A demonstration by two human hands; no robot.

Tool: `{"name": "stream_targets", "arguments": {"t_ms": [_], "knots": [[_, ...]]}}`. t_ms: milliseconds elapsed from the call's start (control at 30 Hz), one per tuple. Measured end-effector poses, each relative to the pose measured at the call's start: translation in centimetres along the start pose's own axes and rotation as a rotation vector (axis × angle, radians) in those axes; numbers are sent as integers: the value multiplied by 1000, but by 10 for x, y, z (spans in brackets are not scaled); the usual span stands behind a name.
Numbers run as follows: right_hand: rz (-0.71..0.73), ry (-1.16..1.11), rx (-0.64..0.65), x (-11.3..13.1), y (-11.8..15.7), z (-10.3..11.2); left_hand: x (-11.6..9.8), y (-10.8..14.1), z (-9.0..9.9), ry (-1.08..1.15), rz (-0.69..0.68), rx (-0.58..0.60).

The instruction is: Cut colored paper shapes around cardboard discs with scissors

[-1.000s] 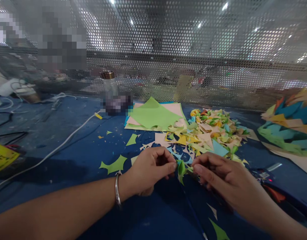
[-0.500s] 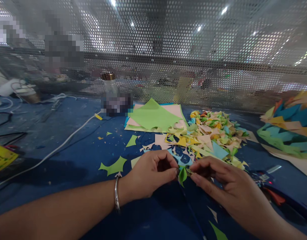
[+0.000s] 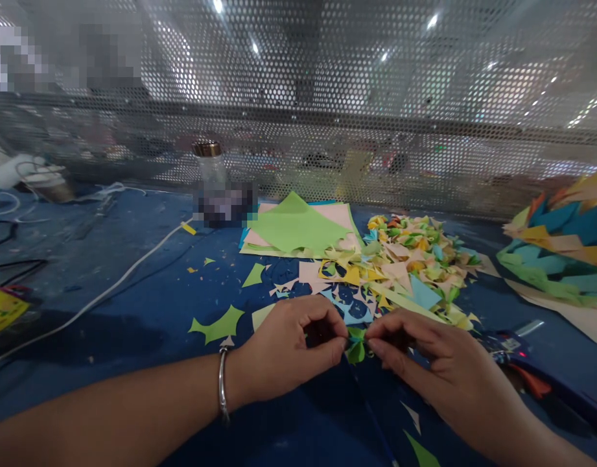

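Note:
Between my two hands is a small green paper flower [image 3: 356,351] with a bluish-green middle. My left hand [image 3: 305,344] pinches its left side between thumb and forefinger. From the other side, my right hand [image 3: 415,353] pinches its right edge with thumb and fingertips. A thin dark blue stick [image 3: 373,415] runs from just below the flower toward the bottom edge; whether it touches the flower I cannot tell. Cut scraps of blue paper [image 3: 349,308] lie just beyond my fingertips. A silver bracelet [image 3: 222,384] circles my left wrist.
Stacked coloured paper sheets [image 3: 298,227] lie behind my hands, beside a heap of paper pieces [image 3: 417,250]. A dark blue glue gun [image 3: 546,373] is at right, near a layered paper form [image 3: 565,240]. At left are a white cable [image 3: 118,282] and a lidded jar [image 3: 211,165].
The green paper flower looks turned and more spread, its bluish-green middle now showing. My hands stay pinched around it, nearly in place. The view has shifted slightly.

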State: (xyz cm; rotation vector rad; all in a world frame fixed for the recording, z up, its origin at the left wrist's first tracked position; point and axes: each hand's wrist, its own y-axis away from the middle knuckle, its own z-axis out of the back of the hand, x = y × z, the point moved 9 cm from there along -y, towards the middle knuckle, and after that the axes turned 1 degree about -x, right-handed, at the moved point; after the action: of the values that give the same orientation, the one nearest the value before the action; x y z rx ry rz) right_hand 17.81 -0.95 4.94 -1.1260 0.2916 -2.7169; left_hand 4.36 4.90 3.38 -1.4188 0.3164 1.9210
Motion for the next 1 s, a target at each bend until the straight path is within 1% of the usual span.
{"name": "stream_targets", "arguments": {"t_ms": [100, 200, 400, 467, 533, 633, 733, 833, 900, 1000], "knots": [[17, 17, 18, -1, 1, -2, -2, 0, 0, -23, -22, 15], [19, 24, 7, -1, 1, -1, 0, -1, -2, -13, -10, 26], [6, 27, -139, -8, 2, 14, 24, -3, -6, 205, 139, 14], [-17, 68, -186, -13, 5, 20, 29, -4, -4, 227, 165, -11], [-6, 114, -212, -14, 7, 23, 32, -5, -1, 220, 177, -42], [96, 157, -203, -3, 10, 21, 30, -8, 5, 178, 163, -74], [256, 146, -134, 14, 14, 10, 27, -11, 10, 124, 145, -111], [436, 103, -48, 31, 22, -5, 27, -12, 10, 67, 159, -134], [513, 86, -2, 36, 27, -12, 26, -14, 7, -31, 151, -123], [563, 79, 36, 39, 30, -19, 15, -24, -6, -228, 62, -70]]}}
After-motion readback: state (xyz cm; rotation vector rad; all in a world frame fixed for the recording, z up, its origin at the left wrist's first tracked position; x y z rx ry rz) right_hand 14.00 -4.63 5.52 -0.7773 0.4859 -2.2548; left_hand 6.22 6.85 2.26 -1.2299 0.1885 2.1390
